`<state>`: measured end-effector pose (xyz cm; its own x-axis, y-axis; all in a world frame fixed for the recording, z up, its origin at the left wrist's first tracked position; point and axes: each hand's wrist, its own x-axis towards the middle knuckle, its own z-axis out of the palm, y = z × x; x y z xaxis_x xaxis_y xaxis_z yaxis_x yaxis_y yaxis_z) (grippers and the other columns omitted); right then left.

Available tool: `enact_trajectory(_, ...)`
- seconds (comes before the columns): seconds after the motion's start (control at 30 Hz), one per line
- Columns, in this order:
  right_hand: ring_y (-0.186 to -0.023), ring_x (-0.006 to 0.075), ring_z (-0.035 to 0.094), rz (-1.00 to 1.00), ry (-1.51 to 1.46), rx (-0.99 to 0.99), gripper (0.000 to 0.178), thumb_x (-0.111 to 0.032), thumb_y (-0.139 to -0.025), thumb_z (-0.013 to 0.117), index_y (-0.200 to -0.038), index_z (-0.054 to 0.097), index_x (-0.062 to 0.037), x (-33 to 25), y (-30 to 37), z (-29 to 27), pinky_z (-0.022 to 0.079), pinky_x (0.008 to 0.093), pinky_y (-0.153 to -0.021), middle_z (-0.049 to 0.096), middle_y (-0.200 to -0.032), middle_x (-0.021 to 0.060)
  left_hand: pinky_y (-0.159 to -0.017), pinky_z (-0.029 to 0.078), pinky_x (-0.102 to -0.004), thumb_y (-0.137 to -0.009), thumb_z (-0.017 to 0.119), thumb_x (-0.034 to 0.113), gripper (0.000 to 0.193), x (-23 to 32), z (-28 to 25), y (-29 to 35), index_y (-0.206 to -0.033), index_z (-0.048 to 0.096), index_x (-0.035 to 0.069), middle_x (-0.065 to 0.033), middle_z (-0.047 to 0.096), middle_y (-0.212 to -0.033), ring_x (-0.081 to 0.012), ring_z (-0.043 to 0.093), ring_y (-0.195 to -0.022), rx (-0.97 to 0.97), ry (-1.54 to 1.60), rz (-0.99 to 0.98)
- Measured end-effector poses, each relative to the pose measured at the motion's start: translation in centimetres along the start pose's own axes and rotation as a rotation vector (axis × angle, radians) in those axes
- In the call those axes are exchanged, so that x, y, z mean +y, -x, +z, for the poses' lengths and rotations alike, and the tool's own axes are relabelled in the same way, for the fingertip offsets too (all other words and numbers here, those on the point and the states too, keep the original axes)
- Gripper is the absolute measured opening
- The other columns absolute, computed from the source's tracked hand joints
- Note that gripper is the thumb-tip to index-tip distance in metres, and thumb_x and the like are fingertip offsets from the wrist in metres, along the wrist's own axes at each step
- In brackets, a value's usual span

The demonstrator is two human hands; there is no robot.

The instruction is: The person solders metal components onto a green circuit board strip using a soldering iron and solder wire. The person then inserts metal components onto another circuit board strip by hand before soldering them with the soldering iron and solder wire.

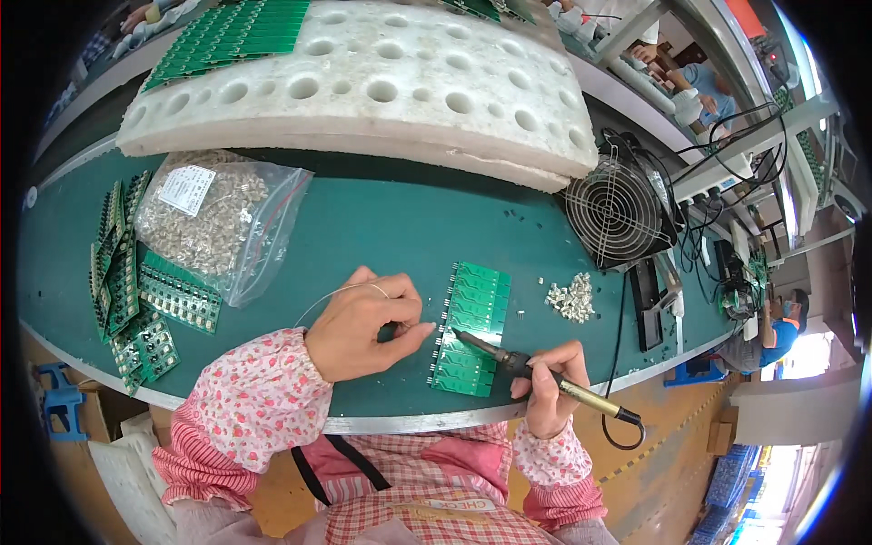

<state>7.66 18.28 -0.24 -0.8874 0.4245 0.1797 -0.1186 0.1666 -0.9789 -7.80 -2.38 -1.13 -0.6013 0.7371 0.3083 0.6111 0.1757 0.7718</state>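
Fingers [570, 356] of the right hand [549, 392] are gripping the soldering iron [514, 364] by its handle, while those of the left hand [359, 331] are curling narrowly beside the board, and whether they are pinching anything one cannot tell. The green circuit board [481, 295] is lying on the counter between both hands. With the left fingertips hovering so near the hot tip, a slip of the iron could be burning skin; a nudge could be shifting the board, since nothing visible is clamping it; and lingering heat could be scorching a pad or bridging neighbouring joints.

Around them, an orange-yellow floor [654, 463] is spreading below, and a person in blue [783, 341] is sitting far to the right. The green counter [381, 241] is carrying a holed white foam block [363, 113], then a clear bag of small parts [204, 218], a caged fan [613, 211], overlapping boards [118, 263] and a heap of pale components [570, 298]. A thin wire [338, 292] is arching over the left hand.
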Motion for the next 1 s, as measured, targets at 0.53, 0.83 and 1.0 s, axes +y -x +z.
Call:
enact_trajectory(0.53, -0.050, 0.0099, 0.057, 0.024, 0.006, -0.026, 0.010, -0.006, -0.088, 0.054, -0.089, 0.047, 0.0009, -0.01, -0.32, 0.07, 0.045, 0.0227, -0.048, 0.059, -0.063, 0.0076, -0.066, 0.030, -0.0325, -0.080, 0.069, 0.018, 0.026, 0.05, 0.16, -0.08, -0.063, 0.051, 0.009, 0.0002, 0.053, -0.072, -0.0182, 0.046, -0.060, -0.012, -0.048, 0.015)
enact_trajectory(0.83, -0.051, 0.0094, 0.057, 0.006, 0.011, -0.044, 0.010, -0.004, -0.086, 0.056, -0.089, 0.047, 0.0009, -0.07, -0.27, 0.09, 0.046, 0.0224, -0.049, 0.059, -0.063, 0.0069, -0.066, 0.030, -0.0331, -0.080, 0.068, 0.017, 0.026, 0.14, 0.19, -0.11, -0.063, 0.051, 0.009, -0.0001, 0.052, -0.071, -0.0192, 0.046, -0.060, -0.007, -0.064, 0.012)
enact_trajectory(1.0, -0.048, 0.0091, 0.051, 0.010, 0.083, -0.048, 0.020, -0.017, -0.088, 0.057, -0.088, 0.045, -0.0009, -0.29, -0.08, 0.29, 0.041, 0.0205, -0.046, 0.054, -0.068, 0.0067, -0.066, 0.030, -0.0330, -0.080, 0.068, 0.017, 0.026, 0.18, 0.21, -0.15, -0.063, 0.051, 0.009, -0.0004, 0.052, -0.072, -0.0193, 0.046, -0.061, -0.003, -0.073, 0.025)
